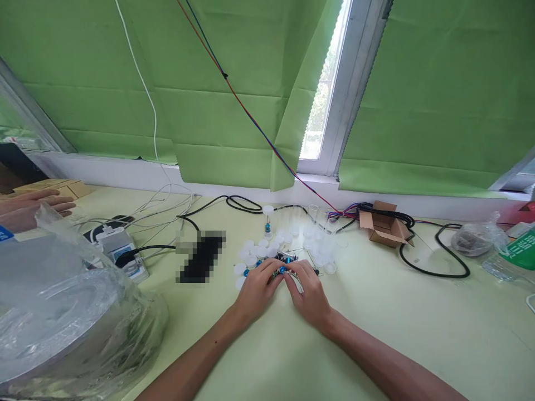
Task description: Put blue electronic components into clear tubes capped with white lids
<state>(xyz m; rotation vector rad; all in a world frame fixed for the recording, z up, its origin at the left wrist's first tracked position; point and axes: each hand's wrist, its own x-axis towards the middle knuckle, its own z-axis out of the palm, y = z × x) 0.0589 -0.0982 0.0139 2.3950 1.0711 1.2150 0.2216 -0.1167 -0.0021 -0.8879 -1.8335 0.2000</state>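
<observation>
Pinching blue pc (283,269), prob., w/ L fingers (268,268) & R fingers (299,269); tabletop (376,303) spreads wide to R

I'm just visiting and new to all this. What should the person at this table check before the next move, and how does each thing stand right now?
1. Left hand and right hand together at the blue piece: ok.
2. Which hand bears its weight: cannot tell; the fingers hide it.
3. White caps near the hands: ok, just beyond and to the left.
4. Small parts sorted: not ok; they lie jumbled behind the fingers.
5. Capped tube upright: ok.
6. Other person's hand out of the way: ok, far off at the left edge.
</observation>
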